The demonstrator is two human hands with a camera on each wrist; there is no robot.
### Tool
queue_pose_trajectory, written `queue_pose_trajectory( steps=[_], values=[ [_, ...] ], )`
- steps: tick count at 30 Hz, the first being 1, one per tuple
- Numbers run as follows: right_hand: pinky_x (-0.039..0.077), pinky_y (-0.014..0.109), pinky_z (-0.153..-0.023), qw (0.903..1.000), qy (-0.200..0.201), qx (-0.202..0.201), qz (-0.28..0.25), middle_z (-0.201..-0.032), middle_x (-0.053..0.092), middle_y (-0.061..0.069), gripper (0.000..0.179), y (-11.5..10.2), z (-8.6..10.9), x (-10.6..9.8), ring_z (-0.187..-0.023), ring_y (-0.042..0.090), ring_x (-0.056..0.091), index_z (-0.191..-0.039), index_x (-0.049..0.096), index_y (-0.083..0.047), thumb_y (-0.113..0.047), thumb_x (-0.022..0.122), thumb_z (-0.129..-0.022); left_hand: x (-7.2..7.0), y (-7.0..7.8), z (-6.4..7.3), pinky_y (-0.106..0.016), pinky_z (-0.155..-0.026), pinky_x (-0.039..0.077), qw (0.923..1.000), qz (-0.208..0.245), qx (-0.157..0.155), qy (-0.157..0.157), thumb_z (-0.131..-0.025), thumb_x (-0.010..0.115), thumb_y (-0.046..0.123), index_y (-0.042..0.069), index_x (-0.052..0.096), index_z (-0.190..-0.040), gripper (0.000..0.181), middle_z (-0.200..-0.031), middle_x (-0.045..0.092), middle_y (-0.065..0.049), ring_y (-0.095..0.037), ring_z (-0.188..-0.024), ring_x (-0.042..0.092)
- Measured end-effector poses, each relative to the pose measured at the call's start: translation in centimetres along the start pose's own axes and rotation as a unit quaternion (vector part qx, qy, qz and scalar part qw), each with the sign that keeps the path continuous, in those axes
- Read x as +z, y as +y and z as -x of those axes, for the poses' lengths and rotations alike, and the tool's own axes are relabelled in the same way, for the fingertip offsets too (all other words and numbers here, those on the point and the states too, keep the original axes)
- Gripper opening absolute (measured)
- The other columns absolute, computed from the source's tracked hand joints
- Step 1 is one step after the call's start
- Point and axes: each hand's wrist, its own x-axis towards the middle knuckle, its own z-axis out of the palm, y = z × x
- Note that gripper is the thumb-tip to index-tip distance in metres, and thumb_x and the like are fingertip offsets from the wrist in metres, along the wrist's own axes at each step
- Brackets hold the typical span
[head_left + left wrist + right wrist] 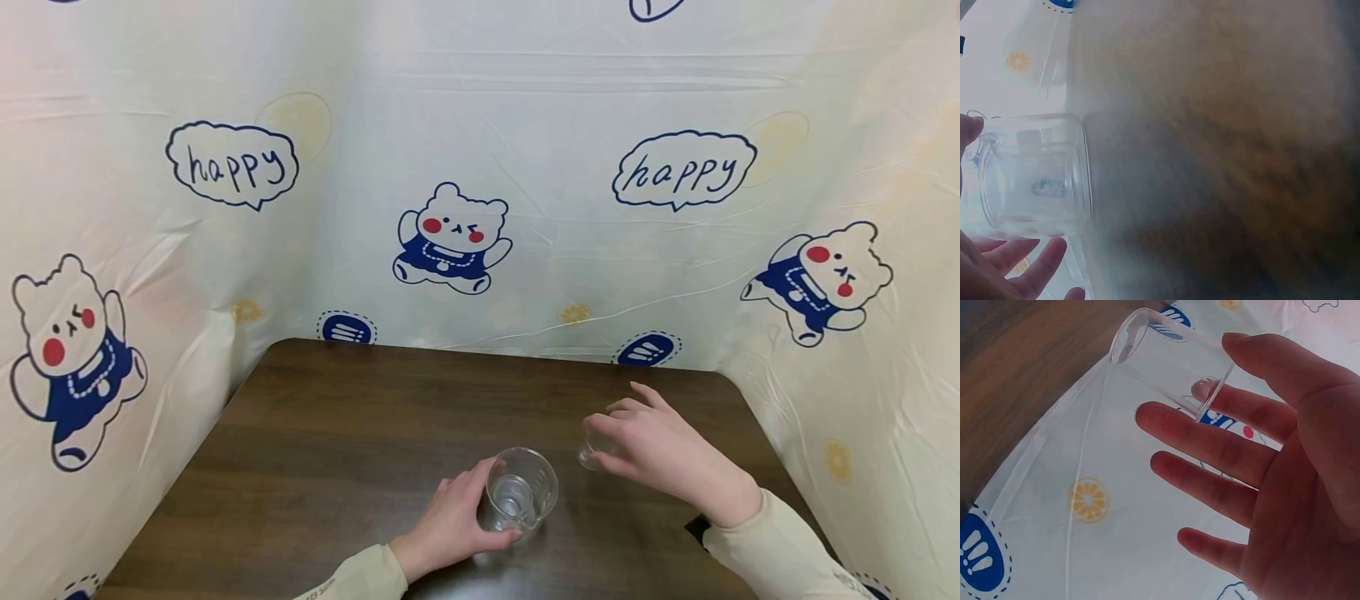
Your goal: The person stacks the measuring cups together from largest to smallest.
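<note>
On the table, my left hand (pixel 457 517) grips a clear glass beaker (pixel 551 492) standing upright, thumb on the near side and fingers round the far side. Inside the beaker, the outline of a smaller clear glass vessel (pixel 1032 187) shows in the left wrist view. To the right, my right hand (pixel 652 442) pinches a small clear glass cup (pixel 1166 359) at its rim between thumb and index finger, the other fingers spread out. The cup is tilted, its far end pointing toward the table. In the head view the fingers partly cover it.
The brown wooden table (pixel 322 417) has its far edge against a pale printed cloth (pixel 555 108) that hangs at the back and both sides. A small black piece (pixel 697 527) shows beside the right wrist.
</note>
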Motion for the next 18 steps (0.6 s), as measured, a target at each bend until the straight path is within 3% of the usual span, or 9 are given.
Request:
queue_pose_trajectory(
  steps=[18],
  values=[
    [0.041, 0.066, -0.105, 0.9993, -0.001, -0.023, -0.029, -0.102, 0.077, -0.008, 0.029, -1.5, -2.1, -0.2, -0.101, 0.019, 0.071, -0.108, 0.074, -0.019, -0.030, 0.085, -0.084, 0.0, 0.0, 0.0, -0.039, -0.086, 0.042, 0.9999, 0.013, -0.006, -0.009, -0.077, 0.083, 0.061, 0.019, 0.050, -0.144, 0.085, -0.125, 0.066, 0.007, -0.013, -0.107, 0.062]
  ],
)
